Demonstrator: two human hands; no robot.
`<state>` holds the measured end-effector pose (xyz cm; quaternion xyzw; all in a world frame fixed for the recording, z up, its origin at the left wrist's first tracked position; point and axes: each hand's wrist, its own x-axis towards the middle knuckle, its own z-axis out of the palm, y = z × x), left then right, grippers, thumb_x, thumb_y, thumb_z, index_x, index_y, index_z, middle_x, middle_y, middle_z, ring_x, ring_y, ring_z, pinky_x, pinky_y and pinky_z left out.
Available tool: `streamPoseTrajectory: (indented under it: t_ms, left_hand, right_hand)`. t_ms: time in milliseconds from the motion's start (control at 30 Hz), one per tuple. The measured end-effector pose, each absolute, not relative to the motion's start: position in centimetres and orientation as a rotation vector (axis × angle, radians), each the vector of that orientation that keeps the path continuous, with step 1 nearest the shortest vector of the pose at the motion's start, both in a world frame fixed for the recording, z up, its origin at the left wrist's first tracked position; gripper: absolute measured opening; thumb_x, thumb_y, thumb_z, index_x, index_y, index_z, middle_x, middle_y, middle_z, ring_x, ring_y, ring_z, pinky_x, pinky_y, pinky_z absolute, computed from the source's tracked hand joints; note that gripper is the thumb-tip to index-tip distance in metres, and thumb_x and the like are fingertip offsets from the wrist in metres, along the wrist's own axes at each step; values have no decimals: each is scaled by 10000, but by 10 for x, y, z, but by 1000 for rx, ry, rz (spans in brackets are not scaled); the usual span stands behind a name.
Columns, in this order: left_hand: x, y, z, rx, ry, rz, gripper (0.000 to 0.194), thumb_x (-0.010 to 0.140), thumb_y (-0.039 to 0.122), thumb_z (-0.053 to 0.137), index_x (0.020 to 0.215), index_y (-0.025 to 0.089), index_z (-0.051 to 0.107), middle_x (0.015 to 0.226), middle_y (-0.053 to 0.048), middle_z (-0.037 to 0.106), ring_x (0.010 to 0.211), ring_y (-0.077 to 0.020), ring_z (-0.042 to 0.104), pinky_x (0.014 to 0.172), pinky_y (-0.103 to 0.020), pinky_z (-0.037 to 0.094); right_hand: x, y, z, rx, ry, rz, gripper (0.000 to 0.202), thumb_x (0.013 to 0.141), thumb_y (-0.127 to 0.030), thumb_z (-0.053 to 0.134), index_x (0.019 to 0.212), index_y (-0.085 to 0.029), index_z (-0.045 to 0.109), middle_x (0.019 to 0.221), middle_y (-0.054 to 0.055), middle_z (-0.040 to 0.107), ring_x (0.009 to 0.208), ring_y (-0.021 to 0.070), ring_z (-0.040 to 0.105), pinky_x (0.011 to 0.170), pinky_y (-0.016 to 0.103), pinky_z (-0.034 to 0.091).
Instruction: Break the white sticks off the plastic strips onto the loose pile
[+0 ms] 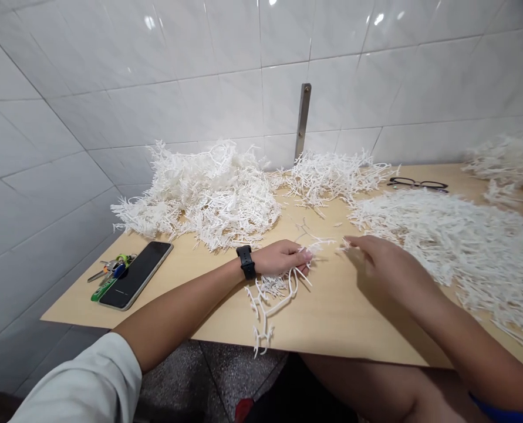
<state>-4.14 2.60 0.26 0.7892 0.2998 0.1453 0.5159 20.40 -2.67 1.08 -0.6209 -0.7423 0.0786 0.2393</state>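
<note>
My left hand (291, 258), with a black band on its wrist, is closed around a white branching plastic piece (265, 311) that looks like a twig or coral sprig. Its forked lower end hangs toward the table's front edge, and thin branches stick out past the thumb. To the right, my right hand (382, 261) is slightly blurred, fingers drawn together in a pinch. A small white branched bit (344, 245) shows at its fingertips. Under the left wrist lies a small clump of white pieces (273, 286).
Tangled white sprigs form a large heap (212, 197) at back left and a smaller heap (336, 176) behind. A wide spread of white pieces (455, 241) covers the right. A phone (138, 275), keys (111, 269) and glasses (418, 184) lie on the wooden table (331, 320). Tiled walls stand behind and left.
</note>
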Motion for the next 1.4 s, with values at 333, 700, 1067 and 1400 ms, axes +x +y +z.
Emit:
streamPoseTrajectory:
  t_ms: [333,700,1067,1400]
  left_hand:
    - [-37,24,-1,2136,712,324,551,935,600,374,754,136,609,682,-12,559,643,-115,467,640,-229,394]
    - [-44,34,-4,1951,576,295,635,865,710,413,725,120,603,694,-31,569,648,-112,482,654,-237,403]
    - [-41,34,-4,1936,681,324,659,834,721,460,720,98,641,640,-23,545,583,-89,422,569,-225,332]
    - [-43,32,-1,1846,600,335,585,782,680,582,678,105,602,577,30,433,549,-67,328,528,-219,258]
  right_hand:
    - [161,-38,10,-1462,-2128,815,378,849,-549,564,770,-200,684,649,30,650,603,185,541,555,277,350]
    - [158,-48,16,-1170,-2116,1101,503,937,-505,427,540,-197,436,521,-24,391,516,118,359,532,272,279]
    - [203,-22,10,-1801,-2039,104,407,868,-238,449,1231,-131,600,1069,169,672,990,317,591,794,381,429]
    - [153,-32,14,-1367,-1986,1010,474,870,-585,466,620,-190,541,578,-19,481,555,128,412,546,265,323]
